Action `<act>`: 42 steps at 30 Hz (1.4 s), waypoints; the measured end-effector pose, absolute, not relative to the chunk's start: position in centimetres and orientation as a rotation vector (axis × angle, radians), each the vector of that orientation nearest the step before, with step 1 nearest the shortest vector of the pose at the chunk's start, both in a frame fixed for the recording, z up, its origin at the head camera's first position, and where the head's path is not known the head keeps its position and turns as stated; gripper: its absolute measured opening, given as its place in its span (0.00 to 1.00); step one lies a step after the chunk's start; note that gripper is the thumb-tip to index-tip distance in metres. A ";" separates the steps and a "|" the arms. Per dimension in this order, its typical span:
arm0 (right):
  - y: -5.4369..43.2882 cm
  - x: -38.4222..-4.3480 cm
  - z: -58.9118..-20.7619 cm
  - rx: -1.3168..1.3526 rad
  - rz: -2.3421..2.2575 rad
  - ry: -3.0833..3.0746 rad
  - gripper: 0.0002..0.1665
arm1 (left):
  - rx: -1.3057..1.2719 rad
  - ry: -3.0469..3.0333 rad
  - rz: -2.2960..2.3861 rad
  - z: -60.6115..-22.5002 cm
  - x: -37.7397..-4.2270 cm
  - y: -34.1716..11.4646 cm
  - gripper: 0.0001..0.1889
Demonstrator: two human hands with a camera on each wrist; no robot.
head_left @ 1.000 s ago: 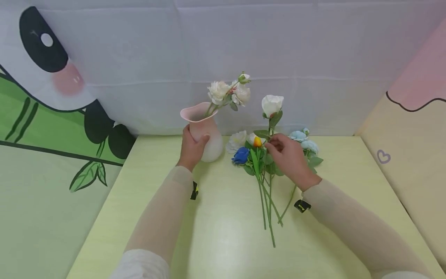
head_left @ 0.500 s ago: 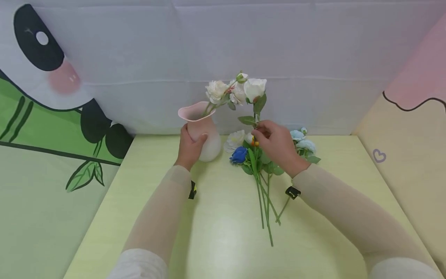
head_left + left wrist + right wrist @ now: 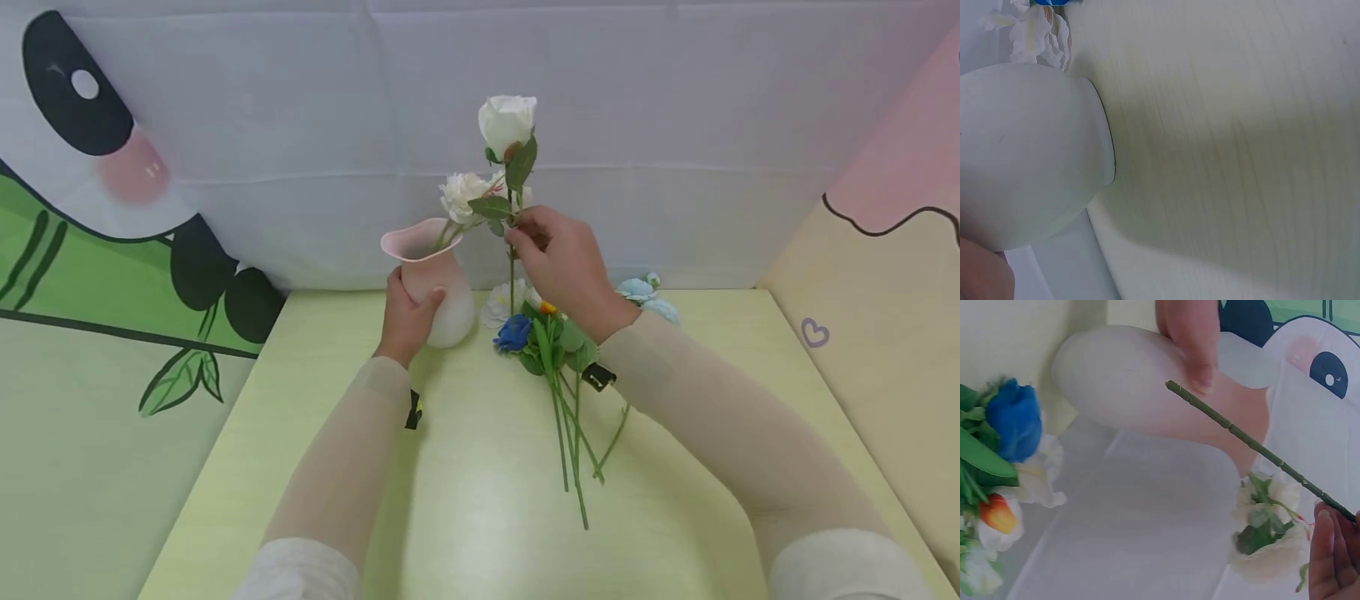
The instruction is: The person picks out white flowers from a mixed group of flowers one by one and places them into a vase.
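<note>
My left hand point(image 3: 408, 317) grips the neck of a pink-to-white vase point(image 3: 448, 292), thumb across its front. In the left wrist view the vase's rounded base point(image 3: 1029, 156) is close to the table. Pale cream flowers point(image 3: 462, 197) stand in the vase and lean right over its rim. To the right of the vase, my right hand point(image 3: 562, 262) pinches the stem of a white rose point(image 3: 507, 125), held upright above the table. The right wrist view has the bare lower end of the green stem point(image 3: 1235, 430) in front of the vase, outside its mouth.
On the table point(image 3: 480, 517), right of the vase, lie several flowers: a blue rose point(image 3: 514, 333), a white bloom point(image 3: 498, 307), an orange-yellow tulip point(image 3: 548, 307) and light blue flowers point(image 3: 637, 290). Their stems point toward the front. A white cloth backdrop point(image 3: 637, 100) hangs behind.
My right hand has lifted the white rose up and left, from over the lying flowers to beside the vase's flowers. The left hand keeps its grip on the vase.
</note>
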State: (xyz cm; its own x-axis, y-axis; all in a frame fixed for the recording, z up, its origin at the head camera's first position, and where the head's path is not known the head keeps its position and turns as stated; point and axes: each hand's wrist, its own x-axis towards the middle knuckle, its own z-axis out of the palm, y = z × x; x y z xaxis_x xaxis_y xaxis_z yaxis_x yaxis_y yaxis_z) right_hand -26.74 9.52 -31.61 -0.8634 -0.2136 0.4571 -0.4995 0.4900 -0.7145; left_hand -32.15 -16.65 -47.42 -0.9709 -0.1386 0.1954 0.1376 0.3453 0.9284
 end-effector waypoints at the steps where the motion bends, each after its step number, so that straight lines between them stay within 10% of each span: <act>1: 9.3 -26.8 -31.2 0.603 1.307 -2.428 0.11 | 0.001 -2.369 -1.672 -47.4 -32.1 -16.7 0.44; 42: 3.6 -30.5 -19.9 0.649 0.964 -2.437 0.15 | 0.019 -2.350 -1.703 -47.5 -32.3 -17.0 0.44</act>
